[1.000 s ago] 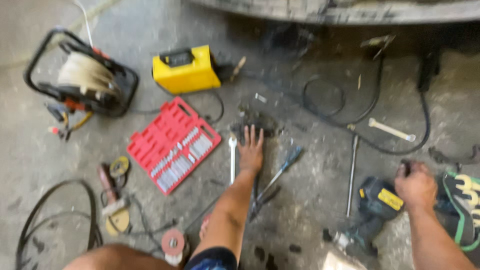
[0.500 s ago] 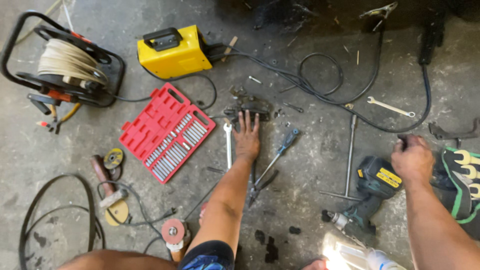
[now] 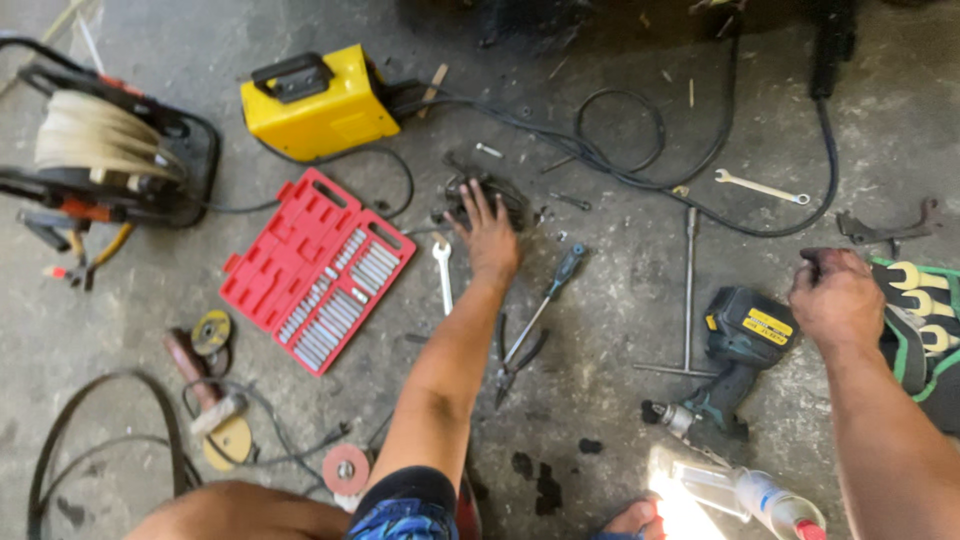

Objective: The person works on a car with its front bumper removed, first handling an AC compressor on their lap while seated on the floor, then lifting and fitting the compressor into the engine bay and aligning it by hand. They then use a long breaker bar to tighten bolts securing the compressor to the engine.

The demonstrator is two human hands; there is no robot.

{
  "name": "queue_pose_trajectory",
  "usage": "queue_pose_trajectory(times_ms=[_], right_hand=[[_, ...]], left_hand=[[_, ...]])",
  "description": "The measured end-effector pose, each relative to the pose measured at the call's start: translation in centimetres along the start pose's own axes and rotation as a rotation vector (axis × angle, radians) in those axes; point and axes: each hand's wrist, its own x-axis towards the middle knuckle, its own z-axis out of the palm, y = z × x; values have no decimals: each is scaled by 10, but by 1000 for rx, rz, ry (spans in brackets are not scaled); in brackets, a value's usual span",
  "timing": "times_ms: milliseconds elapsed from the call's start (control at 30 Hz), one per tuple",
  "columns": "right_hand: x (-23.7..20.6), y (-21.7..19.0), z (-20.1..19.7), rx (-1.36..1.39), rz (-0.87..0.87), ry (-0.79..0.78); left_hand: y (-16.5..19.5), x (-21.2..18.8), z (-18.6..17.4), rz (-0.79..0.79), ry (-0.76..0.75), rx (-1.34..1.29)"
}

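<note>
My left hand (image 3: 490, 235) lies flat on the concrete floor with fingers spread, its fingertips touching a dark greasy metal part (image 3: 492, 192). A silver spanner (image 3: 442, 272) lies just left of that hand and a screwdriver (image 3: 545, 300) with a dark handle just right of it. My right hand (image 3: 838, 298) is curled into a fist at the right, above a cordless drill (image 3: 735, 350) and beside a work glove (image 3: 915, 320). Whether the fist holds anything small is hidden.
A red socket set case (image 3: 315, 268) lies open at the left. A yellow box machine (image 3: 315, 105), a cable reel (image 3: 95, 150), black cables (image 3: 640, 175), a T-handle wrench (image 3: 688, 290), a second spanner (image 3: 760, 187), pliers (image 3: 520, 355) and grinding discs (image 3: 345, 468) surround me.
The view has shifted slightly. My left hand has stayed on the floor by the dark part. My right hand has stayed clenched near the drill.
</note>
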Motion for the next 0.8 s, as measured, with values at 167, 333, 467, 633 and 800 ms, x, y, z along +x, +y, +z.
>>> queue_pose_trajectory(times_ms=[167, 333, 467, 633, 800], right_hand=[[-10, 28, -5, -77, 66, 14], [-19, 40, -4, -142, 103, -30], [-21, 29, 0, -91, -3, -42], [-3, -14, 8, -30, -122, -61], [17, -107, 22, 172, -5, -501]], left_hand=[[76, 30, -12, 96, -199, -334], [115, 21, 1, -18, -230, -517], [108, 10, 9, 22, -88, -656], [76, -46, 12, 86, 261, -1094], [65, -125, 2, -153, 140, -1106]])
